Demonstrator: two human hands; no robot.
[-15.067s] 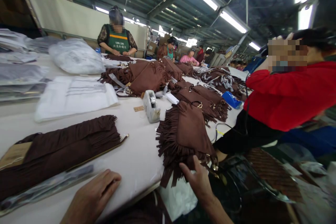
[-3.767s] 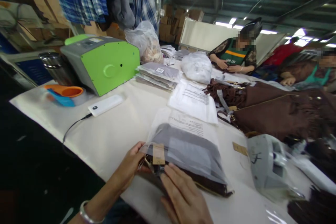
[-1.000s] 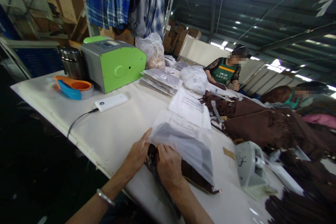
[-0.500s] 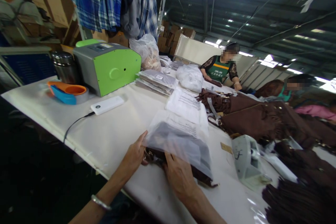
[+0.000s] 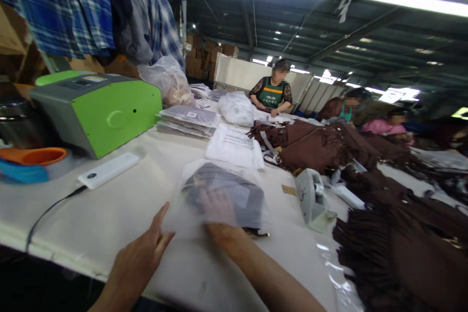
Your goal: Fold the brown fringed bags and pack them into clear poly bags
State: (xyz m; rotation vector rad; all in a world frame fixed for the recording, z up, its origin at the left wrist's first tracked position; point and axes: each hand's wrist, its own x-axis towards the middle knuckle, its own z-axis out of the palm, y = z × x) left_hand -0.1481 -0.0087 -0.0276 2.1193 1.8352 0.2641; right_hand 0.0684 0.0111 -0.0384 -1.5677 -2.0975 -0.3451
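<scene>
A translucent plastic bag [image 5: 186, 195] lies on the white table with a dark brown item [image 5: 234, 195] inside, its lower right edge showing at the bag's mouth. My right hand [image 5: 218, 209] reaches inside the bag over the item; its fingers look spread through the plastic, slightly blurred. At the bag's lower left edge is my left hand [image 5: 146, 248], fingers apart and holding nothing. Behind the bag lies a stack of white printed bags [image 5: 234, 146].
A green and grey machine [image 5: 120, 112], a white power bank [image 5: 108, 170] with a cable and an orange tape ring [image 5: 47, 156] stand left. Brown fringed bags [image 5: 314, 146] and a tape dispenser [image 5: 312, 200] are right. A person [image 5: 272, 92] works behind.
My right hand has gone deeper into the bag, and the brown item is now mostly inside. My left hand has let go of the bag's edge. The view has swung right.
</scene>
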